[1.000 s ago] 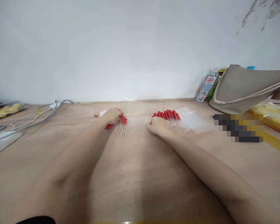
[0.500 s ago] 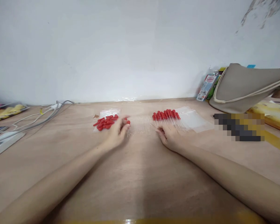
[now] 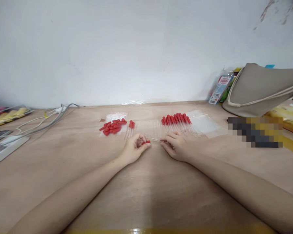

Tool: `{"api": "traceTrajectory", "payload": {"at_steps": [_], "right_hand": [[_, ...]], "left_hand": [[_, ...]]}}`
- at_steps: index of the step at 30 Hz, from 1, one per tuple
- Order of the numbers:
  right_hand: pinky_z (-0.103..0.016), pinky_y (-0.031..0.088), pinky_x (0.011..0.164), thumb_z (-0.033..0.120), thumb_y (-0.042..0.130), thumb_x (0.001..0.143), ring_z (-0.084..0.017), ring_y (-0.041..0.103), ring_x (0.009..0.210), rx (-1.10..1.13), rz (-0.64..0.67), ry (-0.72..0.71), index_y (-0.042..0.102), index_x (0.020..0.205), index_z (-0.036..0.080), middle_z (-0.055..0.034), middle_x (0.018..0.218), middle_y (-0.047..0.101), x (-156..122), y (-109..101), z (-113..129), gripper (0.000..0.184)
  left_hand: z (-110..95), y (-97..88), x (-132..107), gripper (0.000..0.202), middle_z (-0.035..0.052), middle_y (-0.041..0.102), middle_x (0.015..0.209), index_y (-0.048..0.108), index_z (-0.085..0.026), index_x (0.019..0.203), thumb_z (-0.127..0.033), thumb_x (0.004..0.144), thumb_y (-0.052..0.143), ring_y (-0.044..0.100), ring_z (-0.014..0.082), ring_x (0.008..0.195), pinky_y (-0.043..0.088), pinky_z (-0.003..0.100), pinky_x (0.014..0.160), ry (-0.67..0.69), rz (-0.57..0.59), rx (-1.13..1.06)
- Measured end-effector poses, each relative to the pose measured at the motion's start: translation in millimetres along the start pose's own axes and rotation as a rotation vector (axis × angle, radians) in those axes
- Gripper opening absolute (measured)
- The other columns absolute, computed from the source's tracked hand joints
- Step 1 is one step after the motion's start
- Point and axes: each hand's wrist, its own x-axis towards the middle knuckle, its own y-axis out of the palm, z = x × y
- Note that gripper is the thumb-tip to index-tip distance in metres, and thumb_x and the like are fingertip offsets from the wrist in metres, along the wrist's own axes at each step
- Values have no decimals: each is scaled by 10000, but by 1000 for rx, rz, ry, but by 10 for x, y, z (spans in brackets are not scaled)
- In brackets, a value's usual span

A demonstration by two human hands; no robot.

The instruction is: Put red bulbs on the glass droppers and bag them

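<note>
My left hand (image 3: 134,149) pinches a small red rubber bulb (image 3: 146,142) just above the wooden table (image 3: 141,191). Facing it a few centimetres away, my right hand (image 3: 177,146) pinches a thin clear glass tube (image 3: 156,139) whose end points at the bulb. Behind the hands lies a row of bare clear tubes (image 3: 148,128). A heap of loose red bulbs (image 3: 112,126) rests on a clear bag at the left. Two finished droppers (image 3: 130,128) lie beside it. A row of several red-capped droppers (image 3: 177,122) lies at the right.
A clear plastic bag (image 3: 205,125) lies right of the droppers. A beige bag (image 3: 261,89) and a packet (image 3: 221,89) stand at the back right against the white wall. Grey and white cables (image 3: 44,122) and a tray (image 3: 5,148) sit at the left.
Both hands drew back from the piles toward me and came together. My left hand left the bulb heap holding one red bulb; my right hand picked a clear tube.
</note>
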Motion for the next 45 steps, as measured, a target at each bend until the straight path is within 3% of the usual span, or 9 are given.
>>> {"api": "traceTrajectory", "payload": {"at_steps": [9, 13, 20, 27, 32, 38, 45], "right_hand": [[-284, 364, 691, 213, 440, 862, -139, 541, 718, -12, 10, -44, 599, 904, 165, -46, 802, 627, 19, -37, 82, 171], [-277, 365, 684, 202, 447, 861, -140, 534, 718, -7, 19, -51, 600, 879, 167, -46, 790, 623, 23, -51, 93, 158], [-278, 350, 700, 186, 439, 868, -134, 518, 737, 30, 98, -37, 609, 890, 187, -38, 827, 612, 25, -72, 42, 172], [-286, 268, 646, 111, 443, 829, -116, 457, 640, -185, 108, -39, 636, 827, 215, -11, 832, 636, 56, -177, 127, 219], [-313, 245, 671, 54, 427, 784, -117, 452, 633, -240, 85, -105, 629, 828, 206, -19, 819, 628, 33, -104, 76, 256], [-313, 242, 665, 155, 416, 850, -121, 498, 657, -138, 89, -138, 627, 918, 204, -20, 791, 635, 23, -85, 65, 227], [-303, 229, 645, 180, 392, 861, -116, 459, 592, -154, 111, -121, 615, 803, 167, -19, 695, 602, 27, -10, 114, 231]], "left_hand": [[-21, -5, 10, 229, 37, 627, 827, 558, -155, 873, -331, 743, 627, 587, 129, 727, 470, 266, 696, 37, -73, 115], [-8, -18, 3, 262, 64, 656, 898, 609, -163, 949, -339, 756, 611, 611, 165, 817, 481, 306, 769, 71, -47, 169], [-154, -37, -6, 160, 46, 656, 843, 637, -165, 863, -273, 830, 524, 602, 143, 789, 469, 266, 741, 233, 70, 347], [-201, -29, -45, 158, 35, 627, 790, 618, -167, 875, -246, 857, 482, 567, 124, 718, 444, 242, 672, 367, 96, 506], [-202, -22, -49, 168, 29, 611, 770, 606, -167, 859, -278, 856, 480, 548, 119, 688, 429, 230, 646, 360, 98, 595], [-209, -13, -58, 200, 50, 606, 786, 604, -170, 888, -304, 860, 459, 544, 137, 710, 427, 250, 659, 345, 165, 583], [-206, -6, -62, 163, 51, 601, 783, 603, -163, 887, -266, 843, 484, 543, 141, 703, 413, 243, 650, 360, 182, 563]]}}
